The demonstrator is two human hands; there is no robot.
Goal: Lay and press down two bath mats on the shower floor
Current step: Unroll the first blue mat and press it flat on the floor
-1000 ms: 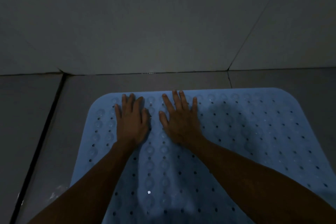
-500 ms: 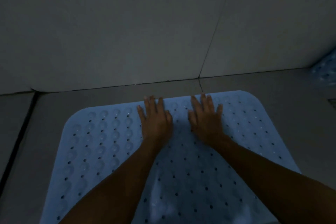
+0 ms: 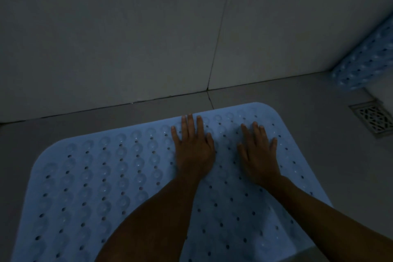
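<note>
Two flat hands, left and right, fingers straight and spread, press a blue mat lying on the shower floor. Second mat leans in the far right corner (unlaid). Risk: unpressed areas may not grip, letting the mat slide.

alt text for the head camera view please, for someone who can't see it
Both hands, left hand and right hand, press flat with straight fingers on the far edge of a light blue bath mat on a dim tiled shower floor. A second blue mat leans in the right corner, beyond a floor drain.
</note>
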